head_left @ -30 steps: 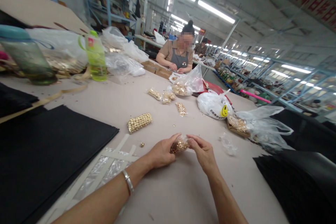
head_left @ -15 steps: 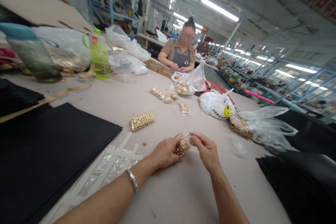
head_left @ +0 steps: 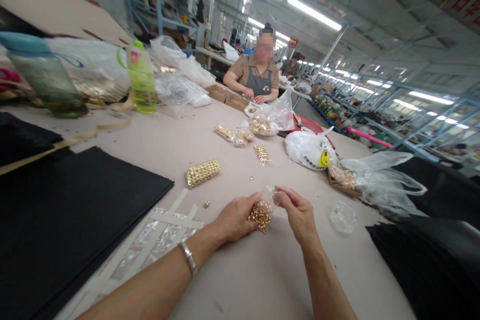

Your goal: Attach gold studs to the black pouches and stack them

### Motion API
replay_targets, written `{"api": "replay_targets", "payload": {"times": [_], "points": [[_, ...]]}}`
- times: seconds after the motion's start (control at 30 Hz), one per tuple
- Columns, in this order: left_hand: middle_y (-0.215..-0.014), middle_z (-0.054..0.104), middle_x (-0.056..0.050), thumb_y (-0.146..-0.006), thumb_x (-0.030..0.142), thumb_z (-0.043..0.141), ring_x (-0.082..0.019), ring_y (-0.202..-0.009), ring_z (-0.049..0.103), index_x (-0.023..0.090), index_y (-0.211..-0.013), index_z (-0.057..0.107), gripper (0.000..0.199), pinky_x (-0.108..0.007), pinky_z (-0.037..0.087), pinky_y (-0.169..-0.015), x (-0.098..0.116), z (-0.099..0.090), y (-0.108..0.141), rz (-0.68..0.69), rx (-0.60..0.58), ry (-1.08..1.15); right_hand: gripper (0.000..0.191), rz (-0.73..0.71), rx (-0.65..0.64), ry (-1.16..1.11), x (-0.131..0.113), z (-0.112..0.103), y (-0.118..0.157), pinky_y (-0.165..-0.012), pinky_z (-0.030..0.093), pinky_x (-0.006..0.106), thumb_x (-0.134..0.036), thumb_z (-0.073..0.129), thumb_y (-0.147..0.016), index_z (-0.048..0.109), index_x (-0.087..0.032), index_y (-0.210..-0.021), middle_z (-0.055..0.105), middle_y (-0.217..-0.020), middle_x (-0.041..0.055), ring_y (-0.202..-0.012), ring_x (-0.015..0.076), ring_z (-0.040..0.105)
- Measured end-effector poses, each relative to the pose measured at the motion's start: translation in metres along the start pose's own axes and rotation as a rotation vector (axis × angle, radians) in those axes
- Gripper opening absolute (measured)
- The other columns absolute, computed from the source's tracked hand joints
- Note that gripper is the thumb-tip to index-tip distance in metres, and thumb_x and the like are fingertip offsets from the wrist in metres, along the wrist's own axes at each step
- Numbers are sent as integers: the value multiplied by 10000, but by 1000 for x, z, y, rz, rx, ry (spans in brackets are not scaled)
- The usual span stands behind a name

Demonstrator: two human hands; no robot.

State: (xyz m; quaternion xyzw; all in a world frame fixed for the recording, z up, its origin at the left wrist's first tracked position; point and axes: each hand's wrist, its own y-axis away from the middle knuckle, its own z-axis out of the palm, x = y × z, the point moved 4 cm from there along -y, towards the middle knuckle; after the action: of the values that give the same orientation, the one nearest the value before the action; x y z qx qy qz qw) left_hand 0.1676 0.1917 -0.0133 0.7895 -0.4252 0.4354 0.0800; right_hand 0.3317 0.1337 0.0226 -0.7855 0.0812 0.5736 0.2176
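My left hand [head_left: 240, 217] is closed round a small clear plastic bag of gold metal pieces [head_left: 261, 214], just above the table. Thumb and fingertips of my right hand [head_left: 298, 210] pinch the bag's clear upper edge [head_left: 269, 193]. Gold pieces bulge out at the bag's lower side; whether any have spilled loose I cannot tell. One round gold piece [head_left: 206, 204] lies left of my left hand, and a tiny one [head_left: 251, 178] lies beyond it. Farther off rests a packed block of gold beads [head_left: 203, 173], with a small packet of gold pieces [head_left: 261, 155] to its right.
Stacked black sheets [head_left: 93, 210] cover the left side; more black material [head_left: 423, 265] lies at right. A crumpled clear plastic piece [head_left: 343, 217] sits right of my hands. Bottles [head_left: 142, 82] and plastic bags [head_left: 307, 149] stand farther back. A co-worker [head_left: 258, 70] sits across the table.
More gold pieces now show below the bag beside my left hand. My right hand has shifted slightly right and up with the bag's edge. The clear plastic at right has spread out.
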Motion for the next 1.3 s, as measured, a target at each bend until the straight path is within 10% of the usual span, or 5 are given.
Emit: {"api": "replay_targets", "payload": {"times": [0.87, 1.3], "points": [[-1304, 619, -71, -656, 166, 659, -219, -1158, 579, 184, -1269, 554, 622, -327, 416, -1030, -5, 3, 0, 95, 49, 11, 409, 182, 377, -383, 24, -35, 0, -631, 578, 300, -395, 836, -630, 724, -161, -946, 732, -776, 33, -656, 149, 661], [-1217, 624, -49, -704, 183, 656, -215, -1107, 576, 206, -1143, 593, 444, -314, 428, -996, -3, 0, 0, 71, 70, 41, 255, -143, -93, 290, -41, 0, -11, -719, 485, 278, -380, 624, -847, 738, -210, -998, 718, -874, 19, -745, 156, 610]]}}
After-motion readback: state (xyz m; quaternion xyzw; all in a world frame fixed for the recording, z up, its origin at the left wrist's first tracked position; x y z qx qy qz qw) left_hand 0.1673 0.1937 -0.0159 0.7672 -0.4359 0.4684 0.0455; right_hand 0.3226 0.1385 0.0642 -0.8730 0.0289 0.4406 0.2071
